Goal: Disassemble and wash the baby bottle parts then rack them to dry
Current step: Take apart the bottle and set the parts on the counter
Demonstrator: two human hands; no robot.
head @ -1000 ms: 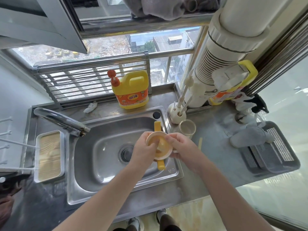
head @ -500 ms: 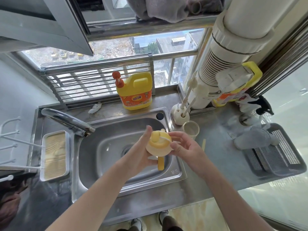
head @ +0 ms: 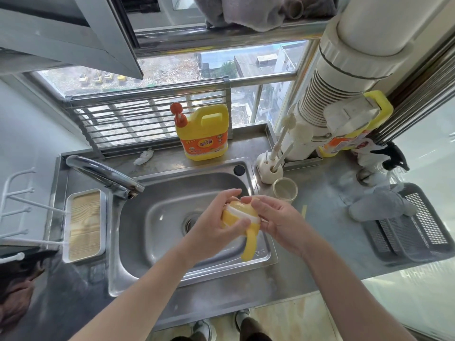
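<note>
Over the steel sink (head: 160, 232), the left hand (head: 211, 227) wraps its fingers round the yellow bottle top (head: 240, 212), and the right hand (head: 278, 222) clamps its fingers on the other side. The top lies tilted, perhaps dome up-left. Its long handle (head: 250, 244) points down toward the near rim.

The yellow detergent jug (head: 202, 134) behind the sink (head: 187, 167) carries an orange label with two white Chinese characters, too blurred to read; nothing else is legible

head view | steep downward look | near sink (head: 147, 242)
</note>
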